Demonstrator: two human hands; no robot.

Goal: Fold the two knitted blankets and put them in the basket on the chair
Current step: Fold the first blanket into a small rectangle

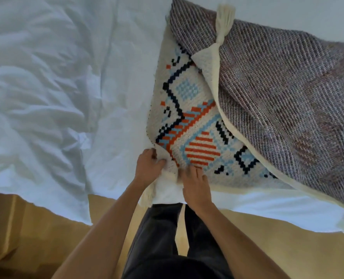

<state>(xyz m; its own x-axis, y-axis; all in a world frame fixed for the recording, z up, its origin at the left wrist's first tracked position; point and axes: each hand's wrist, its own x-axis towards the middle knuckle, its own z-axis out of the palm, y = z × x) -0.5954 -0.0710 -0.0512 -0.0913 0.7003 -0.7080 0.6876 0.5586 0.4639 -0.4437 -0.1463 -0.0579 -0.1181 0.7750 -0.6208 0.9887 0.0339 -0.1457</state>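
While the left grip (pixel 150 165) is clamped on the near corner of the patterned knitted blanket (pixel 187 109), the right grip (pixel 195 184) lies just beside it on the hem, too blurred to tell whether it pinches. The blanket is spread on the bed (pixel 66 97), its right part under a grey ribbed layer (pixel 277 97) bearing a cream tassel (pixel 224 23).

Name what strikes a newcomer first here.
A cream knitted blanket patterned in orange, blue and navy lies on the white bed. A grey-mauve ribbed knit layer with a cream tassel overlaps its right side. The left hand grips the blanket's near corner, the right hand beside.
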